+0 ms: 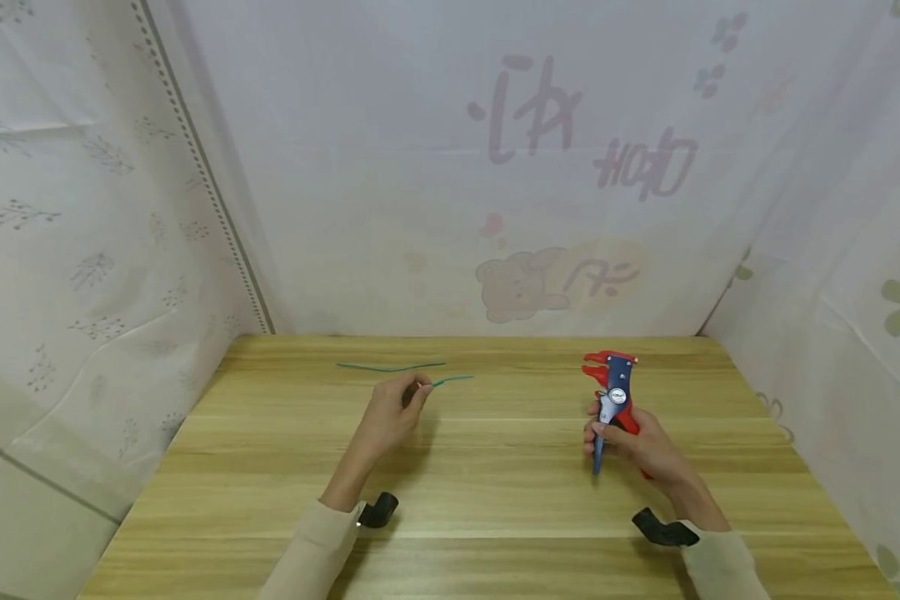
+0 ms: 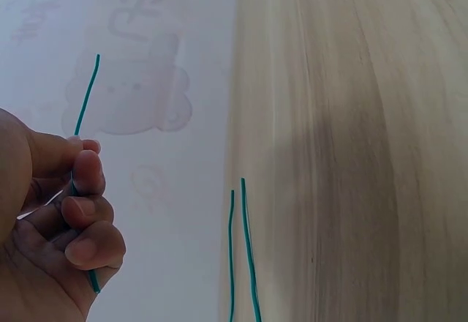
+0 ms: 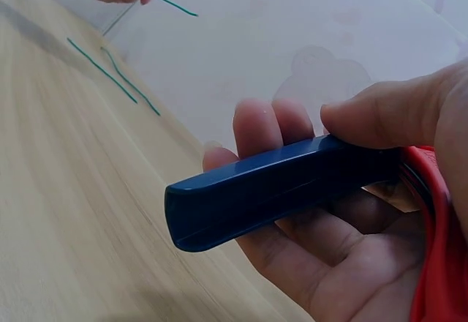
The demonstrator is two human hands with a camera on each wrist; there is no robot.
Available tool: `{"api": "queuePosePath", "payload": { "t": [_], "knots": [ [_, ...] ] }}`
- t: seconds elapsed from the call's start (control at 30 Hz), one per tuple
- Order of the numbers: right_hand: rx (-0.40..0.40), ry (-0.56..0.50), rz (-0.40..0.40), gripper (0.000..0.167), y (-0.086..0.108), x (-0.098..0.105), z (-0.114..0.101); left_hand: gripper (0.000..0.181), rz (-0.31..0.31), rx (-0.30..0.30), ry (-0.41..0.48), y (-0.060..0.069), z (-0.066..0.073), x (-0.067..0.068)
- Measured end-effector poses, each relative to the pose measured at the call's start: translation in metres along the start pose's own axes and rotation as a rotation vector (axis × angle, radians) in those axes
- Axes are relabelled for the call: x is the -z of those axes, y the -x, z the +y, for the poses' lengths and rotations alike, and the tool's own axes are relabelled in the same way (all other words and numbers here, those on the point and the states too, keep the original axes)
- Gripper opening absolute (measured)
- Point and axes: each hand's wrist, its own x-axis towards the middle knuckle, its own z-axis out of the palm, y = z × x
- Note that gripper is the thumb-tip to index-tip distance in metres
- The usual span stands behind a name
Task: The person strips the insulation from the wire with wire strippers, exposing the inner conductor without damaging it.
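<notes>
Green wire (image 2: 86,94) sits pinched in the left hand (image 1: 387,411), well apart from the red-and-blue stripper (image 1: 617,395) grasped by the right hand (image 1: 640,443); seemingly a readying step, the next move calling for aligning wire and jaws. Left-hand fingers hide the wire's middle; from the head view, two loose wires (image 2: 251,257) on the table (image 1: 495,483) nearly merge

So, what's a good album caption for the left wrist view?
A green wire held in the left grip, two more green wires side by side on the wood-grained table.
</notes>
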Motion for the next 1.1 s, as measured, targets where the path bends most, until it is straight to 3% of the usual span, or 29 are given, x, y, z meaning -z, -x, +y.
{"api": "queuePosePath", "payload": {
  "t": [0.27, 0.8, 1.1],
  "knots": [
    [-0.003, 0.004, -0.011, 0.023, -0.003, -0.007, 0.001, 0.008, 0.016, -0.036, 0.001, -0.005, 0.002, -0.004],
    [-0.004, -0.007, -0.039, 0.026, -0.010, -0.017, 0.000, 0.012, -0.003, 0.002, 0.025, -0.011, 0.011, -0.010],
    [0.020, 0.003, -0.070, 0.025, -0.016, -0.022, 0.000, 0.012, 0.009, -0.043, 0.022, -0.015, 0.015, -0.015]
  ]
}}
